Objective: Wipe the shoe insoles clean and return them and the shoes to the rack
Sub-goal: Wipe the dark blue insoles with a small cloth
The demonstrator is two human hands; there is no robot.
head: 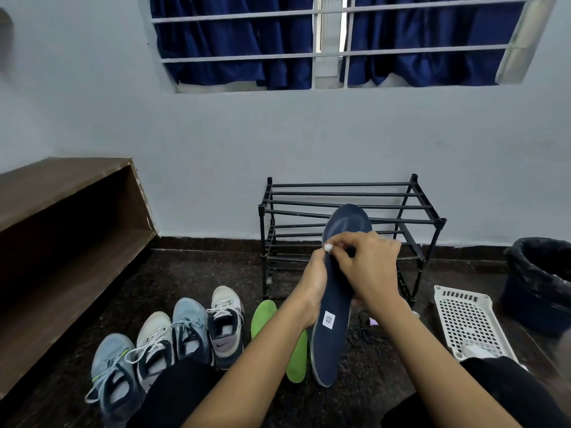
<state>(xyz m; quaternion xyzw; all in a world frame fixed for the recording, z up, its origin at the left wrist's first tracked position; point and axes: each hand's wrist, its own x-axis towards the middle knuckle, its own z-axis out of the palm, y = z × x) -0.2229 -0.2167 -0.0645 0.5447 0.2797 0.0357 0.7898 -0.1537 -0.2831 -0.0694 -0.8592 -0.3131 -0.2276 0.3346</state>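
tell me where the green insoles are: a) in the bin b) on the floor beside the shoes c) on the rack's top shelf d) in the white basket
b: the green insoles lie on the floor, between the row of shoes and the navy insole.

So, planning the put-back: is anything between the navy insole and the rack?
Nothing visible does: the navy insole, gripped by the left hand while the right hand pinches a white wipe, is directly in front of the rack.

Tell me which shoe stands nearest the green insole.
The white shoe at the row's right end, beside the green insole; the others stand farther left.
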